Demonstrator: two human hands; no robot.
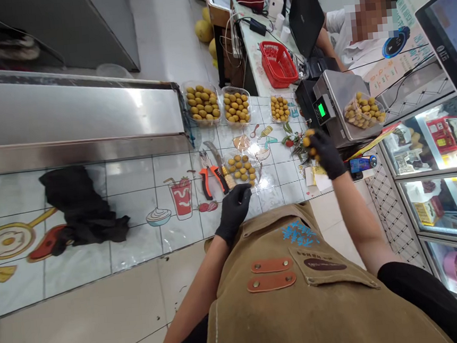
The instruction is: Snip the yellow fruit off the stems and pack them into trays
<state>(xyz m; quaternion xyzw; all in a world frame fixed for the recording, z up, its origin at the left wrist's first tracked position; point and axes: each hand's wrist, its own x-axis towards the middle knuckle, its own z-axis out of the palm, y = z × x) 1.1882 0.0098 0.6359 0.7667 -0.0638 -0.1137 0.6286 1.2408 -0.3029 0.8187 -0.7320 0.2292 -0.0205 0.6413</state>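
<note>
My right hand (326, 155), in a black glove, is closed around a few small round yellow fruits (309, 139). It is just above a pile of cut green stems (300, 146) on the tiled counter. My left hand (235, 211), also black-gloved, has its fingers curled at the near rim of a clear plastic container (258, 171), which it seems to hold; the fingertips are partly hidden. A loose layer of the same yellow fruits (241, 166) lies in that container. Left of it are a curved knife with a wooden handle (228, 176) and orange-handled pliers (212, 175).
Three filled fruit boxes (202, 105) line the counter's back edge. At right, another box (364, 111) rests on a scale (335, 90). Black cloth (81, 205) lies at left. A red basket (278, 63) stands on the table behind, near a seated person (361, 37).
</note>
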